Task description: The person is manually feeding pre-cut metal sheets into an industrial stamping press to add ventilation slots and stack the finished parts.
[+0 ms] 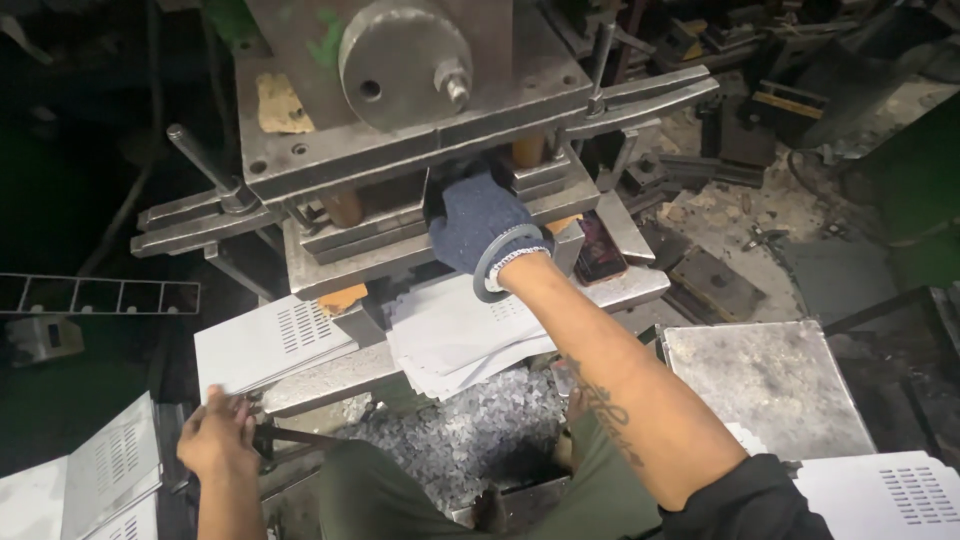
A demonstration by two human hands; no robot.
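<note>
A heavy steel punch press [420, 150] fills the far centre of the scene, its grey plates scuffed and oily, with a round machined disc [405, 62] bolted on its face and long flat bars jutting left and right. The right hand [480, 225], in a dark blue knitted glove with a pale ribbed cuff, reaches between the upper and lower die plates; its fingers sit in the shadowed gap, so I cannot tell whether they pinch anything. A stack of thin white sheet-metal panels [455, 335] lies fanned on the press bed just near of that hand, each flat with rows of small punched slots. A second stack of slotted panels [265, 345] rests to the left on the bed.

The bare left hand [215, 438] is near and left, closed around the end of a dark metal lever [295, 437] that runs toward the machine. Below the bed lies a heap of small shiny metal punchings [460, 430], gritty and flake-like. A flat, stained steel plate [765, 385] sits to the right, and a dark phone [600, 250] lies on the bed beside the gloved wrist.
</note>
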